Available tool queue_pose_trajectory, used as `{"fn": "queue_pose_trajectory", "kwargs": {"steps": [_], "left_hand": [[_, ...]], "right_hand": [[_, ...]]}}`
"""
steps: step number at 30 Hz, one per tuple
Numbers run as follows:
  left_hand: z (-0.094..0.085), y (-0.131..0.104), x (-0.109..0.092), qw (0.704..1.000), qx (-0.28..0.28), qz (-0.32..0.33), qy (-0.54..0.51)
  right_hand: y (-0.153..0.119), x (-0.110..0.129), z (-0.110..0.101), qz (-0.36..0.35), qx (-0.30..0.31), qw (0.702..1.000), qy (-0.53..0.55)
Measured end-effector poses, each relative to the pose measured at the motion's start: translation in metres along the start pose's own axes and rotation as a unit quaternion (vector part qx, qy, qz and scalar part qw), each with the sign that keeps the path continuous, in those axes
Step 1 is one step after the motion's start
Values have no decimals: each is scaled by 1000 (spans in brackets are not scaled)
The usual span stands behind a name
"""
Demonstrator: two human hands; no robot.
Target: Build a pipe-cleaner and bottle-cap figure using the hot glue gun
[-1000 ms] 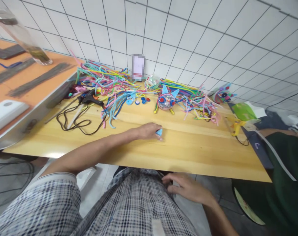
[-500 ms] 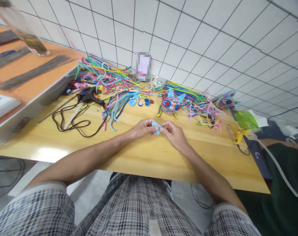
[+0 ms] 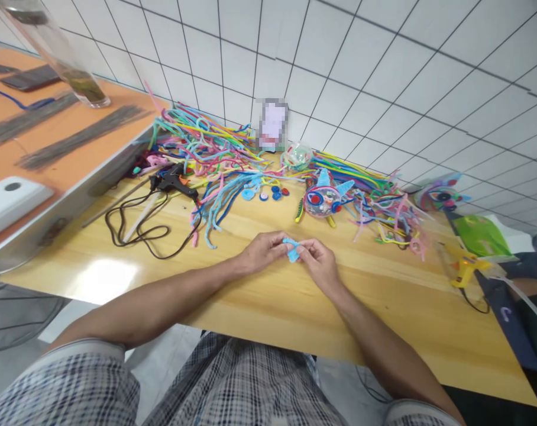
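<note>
Between my fingertips, above the front middle of the wooden table point(image 3: 233, 296), is a light-blue bent pipe cleaner point(image 3: 293, 253). My left hand point(image 3: 266, 251) pinches its left end. From the other side my right hand point(image 3: 318, 258) grips it between thumb and fingers. Part of the blue piece is hidden by the fingers. Beyond my hands stands a round clear figure point(image 3: 322, 201) with light-blue ears, red-and-blue eyes and yellow legs. Left of it lie several small coiled discs point(image 3: 276, 193) in blue, white and red.
Heaps of coloured pipe cleaners point(image 3: 206, 142) lie along the tiled wall. A black glue gun point(image 3: 175, 180) with a looped cord is at left, a yellow glue gun point(image 3: 466, 269) at right. A phone point(image 3: 272, 124) leans on the wall. A glass bottle point(image 3: 84, 86) stands on the orange surface.
The view has shifted, so the table contents appear further left-to-right displaced. The blue piece now shows a broader hanging part between my fingers. Both hands keep hold of it.
</note>
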State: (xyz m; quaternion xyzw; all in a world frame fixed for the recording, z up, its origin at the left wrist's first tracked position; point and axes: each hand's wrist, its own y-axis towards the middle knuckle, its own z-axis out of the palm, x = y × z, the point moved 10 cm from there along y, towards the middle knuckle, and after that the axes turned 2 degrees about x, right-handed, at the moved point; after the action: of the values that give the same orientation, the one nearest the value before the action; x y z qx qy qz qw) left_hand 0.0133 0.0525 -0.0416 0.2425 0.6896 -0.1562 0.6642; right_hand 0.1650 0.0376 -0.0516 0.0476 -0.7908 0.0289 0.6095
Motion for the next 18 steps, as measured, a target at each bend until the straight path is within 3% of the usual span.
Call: {"fn": "queue_pose_trajectory", "kwargs": {"steps": [7,12,18], "left_hand": [[10,-6,4,999,17,-36,31],[6,-8,-5,999,-9,-29,40],[6,-8,3,999,-6,-43,15]], "right_hand": [[-5,1,-5,-24,7,999,-21],[-6,-1,-10,-17,-7,1000,-8],[-8,0,-13,-3,-20,1000,-18]]}}
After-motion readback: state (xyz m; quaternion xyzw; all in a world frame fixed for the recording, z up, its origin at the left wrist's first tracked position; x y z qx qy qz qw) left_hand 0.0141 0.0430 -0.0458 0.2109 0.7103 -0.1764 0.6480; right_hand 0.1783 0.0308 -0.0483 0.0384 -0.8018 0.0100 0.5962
